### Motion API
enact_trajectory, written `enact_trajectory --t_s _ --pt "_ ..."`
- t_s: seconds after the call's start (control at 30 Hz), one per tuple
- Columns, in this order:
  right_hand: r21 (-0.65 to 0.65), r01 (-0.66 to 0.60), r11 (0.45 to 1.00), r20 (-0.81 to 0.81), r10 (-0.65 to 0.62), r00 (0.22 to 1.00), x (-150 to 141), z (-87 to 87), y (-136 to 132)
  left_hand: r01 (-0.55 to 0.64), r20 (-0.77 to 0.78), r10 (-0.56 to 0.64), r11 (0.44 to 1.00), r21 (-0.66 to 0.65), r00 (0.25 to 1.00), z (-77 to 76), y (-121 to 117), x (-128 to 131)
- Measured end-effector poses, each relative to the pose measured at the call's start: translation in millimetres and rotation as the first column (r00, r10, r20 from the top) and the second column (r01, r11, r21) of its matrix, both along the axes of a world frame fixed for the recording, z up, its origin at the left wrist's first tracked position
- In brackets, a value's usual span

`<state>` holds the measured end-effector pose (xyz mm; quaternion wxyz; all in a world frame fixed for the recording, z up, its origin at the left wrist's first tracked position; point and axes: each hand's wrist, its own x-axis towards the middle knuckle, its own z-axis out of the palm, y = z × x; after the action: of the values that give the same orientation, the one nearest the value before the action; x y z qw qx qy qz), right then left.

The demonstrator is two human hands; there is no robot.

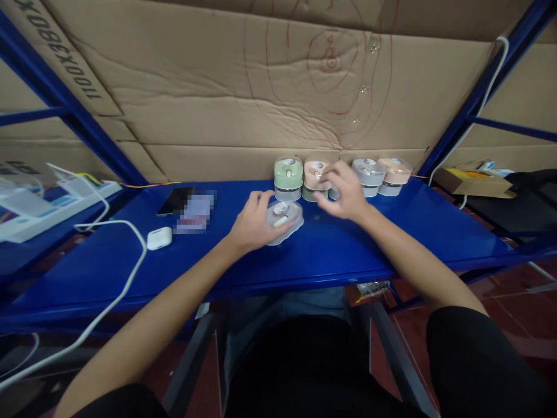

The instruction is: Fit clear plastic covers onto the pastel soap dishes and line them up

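My left hand (256, 223) is closed around the side of a small grey plastic box (287, 213) with a clear lid, a round label and a pale latch. That box rests on the blue shelf, in front of a stack of similar boxes: a green box (288, 170) over a grey one (288, 193). My right hand (342, 188) is curved, thumb and fingers apart, in front of a peach box (314, 173) on a green one. It is slightly blurred and seems to hold nothing. Farther right, a grey-lidded box (368, 170) and a peach-lidded box (395, 169) top two more stacks.
On the left of the blue shelf (339, 255) lie a white earbud case (159, 238), a dark phone (174, 201) and a pixelated item (195, 212). A white cable (130, 278) runs along the left. Cardboard (195, 128) backs the shelf; an open carton (474, 182) stands at right.
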<state>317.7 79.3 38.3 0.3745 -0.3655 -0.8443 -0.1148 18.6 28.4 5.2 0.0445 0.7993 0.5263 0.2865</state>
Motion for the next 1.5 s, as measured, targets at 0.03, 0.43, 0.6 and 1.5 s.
enact_trajectory --t_s 0.03,0.43,0.6,1.5 --pt "-0.046 -0.126 0.991 0.033 0.128 0.991 -11 -5.4 -7 0.069 0.039 -0.069 0.997 -0.016 0.997 -4.1 0 2" --pt "-0.466 -0.221 0.857 0.175 0.334 0.926 -29 -21.3 -31 0.486 0.32 -0.422 0.86 -0.154 0.848 -25.9 13 2" --pt "-0.47 -0.146 0.871 0.033 0.183 0.983 11 -5.3 -27 0.467 0.193 -0.44 0.876 -0.122 0.877 -23.3 7 0" --pt "-0.577 0.289 0.764 0.363 -0.078 0.929 53 -3.3 4 0.146 0.066 -0.141 0.986 -0.078 0.988 -4.7 35 -40"
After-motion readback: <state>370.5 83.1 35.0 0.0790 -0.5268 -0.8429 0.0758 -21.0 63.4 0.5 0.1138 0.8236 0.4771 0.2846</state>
